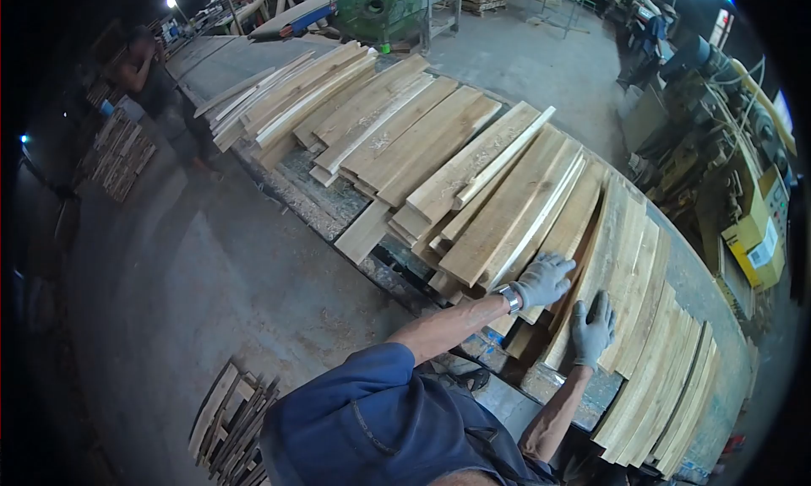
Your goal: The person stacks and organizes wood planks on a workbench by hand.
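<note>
Wooden boards (515, 207) lie side by side in a long row across a workbench, some stacked on others. My left hand (545, 282), in a grey glove with a watch at the wrist, rests on the boards beside a dark gap, fingers stretched out. Close by on the right, my right hand (594, 330), also gloved, lies on a pale board (610, 266) with its fingers extended and thumb apart. Neither hand is wrapped around a board. Closely set narrower boards (663, 376) lie right of my right hand.
The workbench edge (296, 203) runs diagonally in front of me. Wood pieces (232, 427) are piled on the floor at lower left. One person (156, 89) stands at far left, another (655, 43) at upper right. Machinery (760, 233) stands along the right, with a green round guard (378, 9) behind.
</note>
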### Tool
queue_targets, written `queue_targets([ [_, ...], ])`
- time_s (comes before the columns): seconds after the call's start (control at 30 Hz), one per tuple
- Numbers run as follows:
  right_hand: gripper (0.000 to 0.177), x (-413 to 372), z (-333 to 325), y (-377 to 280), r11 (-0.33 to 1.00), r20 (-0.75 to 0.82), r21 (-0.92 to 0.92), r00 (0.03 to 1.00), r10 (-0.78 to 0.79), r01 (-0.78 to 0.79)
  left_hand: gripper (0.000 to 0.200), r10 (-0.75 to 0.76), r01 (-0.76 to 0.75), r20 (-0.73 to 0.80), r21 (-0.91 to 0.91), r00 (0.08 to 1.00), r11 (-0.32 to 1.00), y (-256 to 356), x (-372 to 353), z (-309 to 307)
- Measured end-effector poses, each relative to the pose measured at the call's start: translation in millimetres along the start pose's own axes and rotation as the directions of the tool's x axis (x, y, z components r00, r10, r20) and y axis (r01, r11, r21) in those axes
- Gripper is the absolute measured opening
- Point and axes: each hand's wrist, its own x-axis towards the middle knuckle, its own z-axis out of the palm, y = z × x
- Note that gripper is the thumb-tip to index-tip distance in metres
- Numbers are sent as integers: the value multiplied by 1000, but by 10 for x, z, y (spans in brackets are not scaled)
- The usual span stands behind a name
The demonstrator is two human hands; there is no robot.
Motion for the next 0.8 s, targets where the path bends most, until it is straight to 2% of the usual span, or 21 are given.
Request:
queue_targets([
  [0.03,73,11,12,22,1000,0,14,1000,-9,9,47,-33,42,81,-105,996,994,153,-9,-219],
  [0.07,73,19,24,49,999,-1,30,1000,-16,16,49,7,4,63,-183,998,983,274,-86,-393],
  [0.17,71,13,26,64,999,-15,43,999,-31,32,47,171,-179,-79,-111,982,978,350,-367,-712],
  [0.2,71,14,26,65,998,-19,52,999,-36,37,44,179,-199,-173,-107,969,974,337,-485,-834],
  [0.37,69,41,89,142,998,-39,31,997,-59,60,35,92,-105,-379,-13,921,994,-114,-1178,-1544],
  [0.43,67,34,55,122,997,-43,36,997,-68,69,30,0,26,-480,48,877,999,-272,-1582,-1895],
  [0.5,63,45,73,133,993,-78,31,991,-108,111,27,1,164,-558,245,830,955,-456,-1982,-2203],
  [0.6,63,84,91,179,988,-77,47,987,-141,145,23,-146,424,-711,230,687,876,-802,-2653,-2338],
  [0.63,62,87,94,177,986,-85,46,984,-155,159,23,-201,532,-764,211,613,820,-949,-2907,-2283],
  [0.7,63,125,94,175,990,-51,49,990,-132,134,23,-424,742,-810,20,404,670,-1122,-3455,-2022],
  [0.77,65,73,19,71,995,-17,35,996,-93,93,26,-783,949,-591,-87,196,304,-1331,-4117,-1590],
  [0.8,65,81,12,47,996,-15,17,996,-89,90,26,-780,953,-603,-104,167,285,-1244,-4166,-1527],
])
